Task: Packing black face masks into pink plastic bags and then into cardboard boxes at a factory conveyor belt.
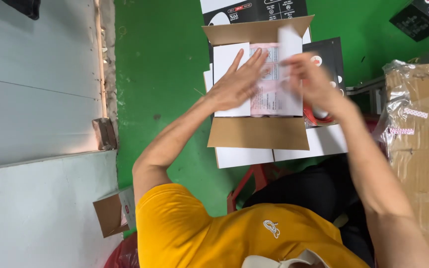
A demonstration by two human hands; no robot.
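An open cardboard box (259,133) sits in front of me on white flat-packed cartons, its flaps spread near and far. Inside lie a white sheet (224,57) and a pink-printed leaflet (270,97). My left hand (237,83) lies flat with fingers spread, pressing across the white sheet and the leaflet. My right hand (314,82) is blurred with motion at the box's right edge, pinching a folded white paper (290,42) that stands up above the box.
Black printed packages (326,52) lie right of the box, with more at the top right (420,20). A plastic-wrapped cardboard carton (423,139) stands at the right. A red stool (254,181) is under the work. A small open box (110,214) lies on the green floor (160,74).
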